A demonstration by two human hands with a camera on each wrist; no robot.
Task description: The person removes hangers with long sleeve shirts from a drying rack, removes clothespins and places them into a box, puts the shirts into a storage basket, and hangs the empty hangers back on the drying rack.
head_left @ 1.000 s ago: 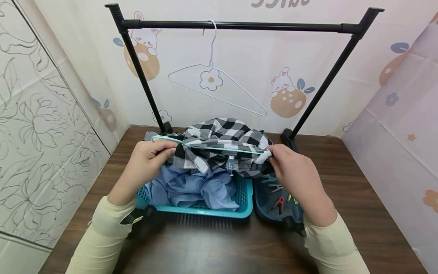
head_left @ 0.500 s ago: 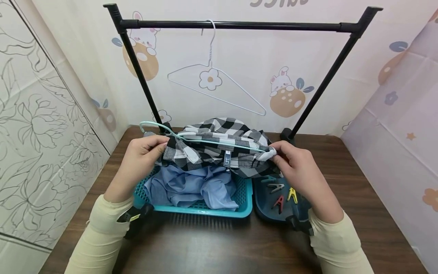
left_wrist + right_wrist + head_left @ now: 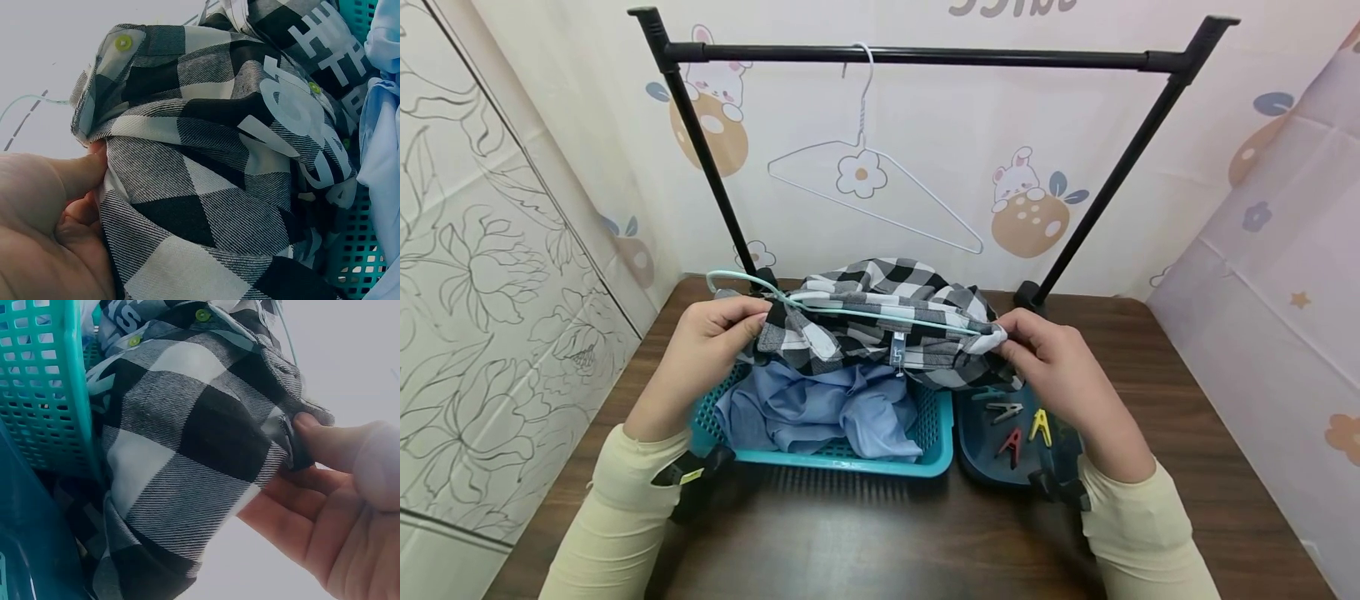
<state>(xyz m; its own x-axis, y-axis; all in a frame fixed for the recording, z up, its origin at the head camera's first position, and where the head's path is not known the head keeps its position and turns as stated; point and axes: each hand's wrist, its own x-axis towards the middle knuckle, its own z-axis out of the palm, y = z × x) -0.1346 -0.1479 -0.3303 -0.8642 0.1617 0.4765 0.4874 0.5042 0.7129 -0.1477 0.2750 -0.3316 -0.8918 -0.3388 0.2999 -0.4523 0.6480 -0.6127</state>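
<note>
A black-and-white checked shirt (image 3: 887, 279) lies bunched over the back of the basket, its small label showing at the collar. Along the collar runs a mint-green clothes hanger (image 3: 737, 273), hook pointing left. My left hand (image 3: 703, 354) pinches the shirt at its left side, thumb against the cloth in the left wrist view, where a yellow-green button (image 3: 124, 42) and white lettering show. At the other end my right hand (image 3: 1063, 358) pinches the shirt near the hanger's tip. The right wrist view shows thumb and fingers on the cloth edge (image 3: 284, 444).
A turquoise basket (image 3: 842, 462) holds a blue garment (image 3: 812, 408). Beside it, a dark blue tray (image 3: 981, 467) carries several clothespins, including a red one (image 3: 1013, 446) and a yellow one (image 3: 1040, 427). A white hanger (image 3: 917, 225) hangs from the black rack (image 3: 1000, 57) behind.
My left hand has shifted left and down off the hanger's hook, which now sticks up at left. My right hand has moved slightly right, uncovering the yellow clothespin. The last half second shows little motion.
</note>
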